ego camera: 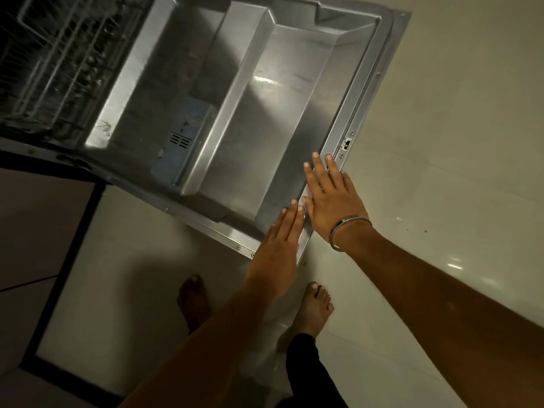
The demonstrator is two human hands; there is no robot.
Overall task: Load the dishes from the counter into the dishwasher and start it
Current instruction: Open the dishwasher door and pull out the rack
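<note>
The dishwasher door [265, 113] hangs wide open, its steel inner face up and level over the floor. A grey detergent dispenser [184, 139] is set in that face. My left hand [279, 245] lies flat on the door's near corner, fingers stretched out. My right hand [329, 201], with a metal bangle on the wrist, rests flat on the door's top edge beside the latch [346, 144]. Neither hand holds anything. The white wire lower rack [53, 60] shows inside the tub at top left; it is dark and blurred, so I cannot tell its contents.
Pale glossy floor tiles [441, 172] spread to the right of the door. My two bare feet [315, 307] stand just below the door's edge. A dark-framed cabinet panel [44, 231] runs along the left.
</note>
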